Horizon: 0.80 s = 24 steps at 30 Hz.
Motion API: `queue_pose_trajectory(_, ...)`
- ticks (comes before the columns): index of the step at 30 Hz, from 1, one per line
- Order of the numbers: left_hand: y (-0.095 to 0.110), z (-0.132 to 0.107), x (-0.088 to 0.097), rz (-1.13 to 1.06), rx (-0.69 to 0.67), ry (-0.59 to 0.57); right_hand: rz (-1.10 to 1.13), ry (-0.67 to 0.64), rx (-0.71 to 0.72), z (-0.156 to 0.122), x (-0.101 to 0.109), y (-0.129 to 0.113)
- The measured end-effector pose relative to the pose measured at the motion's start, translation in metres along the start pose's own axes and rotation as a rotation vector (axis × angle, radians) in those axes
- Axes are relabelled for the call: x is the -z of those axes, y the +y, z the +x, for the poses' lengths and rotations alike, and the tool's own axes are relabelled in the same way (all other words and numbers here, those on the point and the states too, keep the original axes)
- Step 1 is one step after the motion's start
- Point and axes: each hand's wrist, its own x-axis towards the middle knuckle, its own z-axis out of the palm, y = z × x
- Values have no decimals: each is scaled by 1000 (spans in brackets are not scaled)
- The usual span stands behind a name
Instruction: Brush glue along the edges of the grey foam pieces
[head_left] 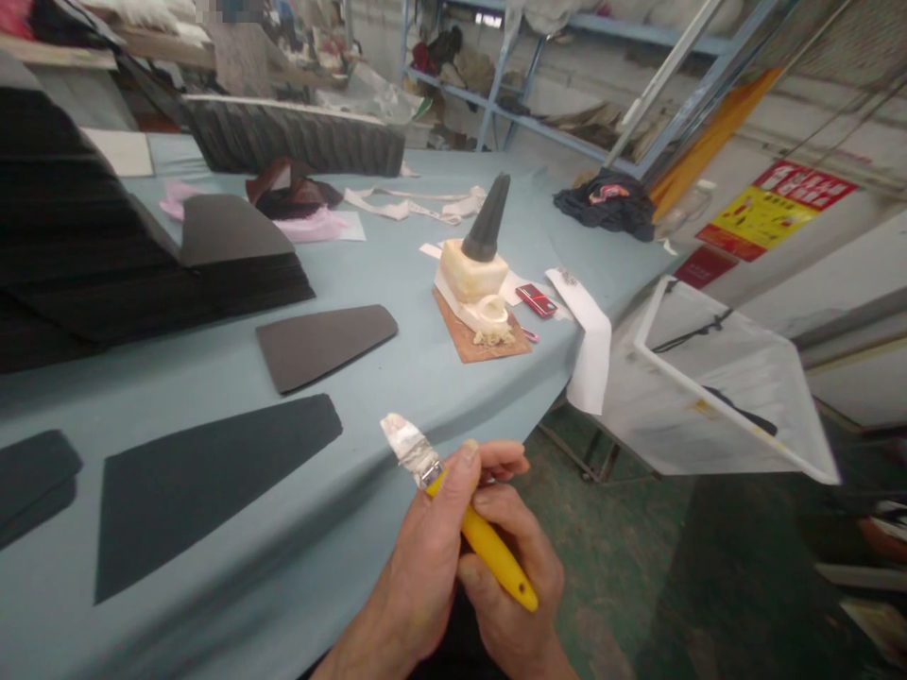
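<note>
A paintbrush with a yellow handle (496, 552) is held in front of me at the table's edge. Its bristles (403, 437) are caked white and point up and to the left. My left hand (429, 557) is closed on it, the thumb pressed on the handle near the metal band. Lower down, my right hand (528, 557) curls its fingers about the handle; part of its grip is hidden. To the left, a dark tapered panel (219, 486) and a smaller grey one (326, 345) lie flat on the blue-covered table (312, 595).
Beyond the hands, a cream container (473, 268) with a black cone (488, 222) stands on a brown board (460, 342). Stacked dark panels (85, 236) rise at left. A red box (537, 300) and white strip (588, 345) lie near a translucent bin (709, 397) at right.
</note>
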Motion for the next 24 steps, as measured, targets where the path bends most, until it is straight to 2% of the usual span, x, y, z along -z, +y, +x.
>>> queue_pose_trajectory(6, 4, 9, -8, 187, -86, -15, 350, 224, -329, -1, -17, 2)
queue_pose_trajectory(11, 7, 22, -9, 233, -86, -40, 329, 226, -437, -2, -19, 10)
queue_pose_trajectory(14, 9, 30, -7, 254, -89, -75, 312, 285, -510, 8, -23, 11)
queue_pose_trajectory(20, 11, 39, -4, 393, -94, -17, 565, 339, -712, 41, -33, 9)
queue_pose_trajectory(24, 6, 45, -1, 484, -132, 25, 633, 351, -832, 48, -35, 15)
